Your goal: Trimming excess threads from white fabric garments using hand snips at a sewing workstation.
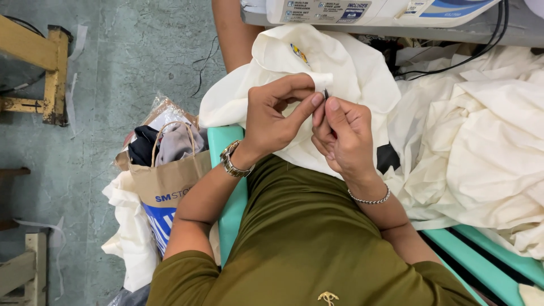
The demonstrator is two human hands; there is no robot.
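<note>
A cream-white garment point(351, 68) lies bunched on my lap. My left hand point(275, 116), with a metal wristwatch, pinches a folded edge of the cloth between thumb and forefinger. My right hand point(343, 136), wearing a thin chain bracelet, meets it fingertip to fingertip, and a small dark thing point(326, 94) is held between the fingers of both hands; what it is I cannot tell. A small coloured patch point(298, 52) shows on the garment above my hands.
A heap of cream fabric point(481, 141) fills the right side over a teal bench point(481, 255). A white sewing machine point(385, 10) stands at the top with black cables point(453, 62). A brown paper bag of clothes point(167, 164) sits on the floor at left, near wooden furniture point(48, 68).
</note>
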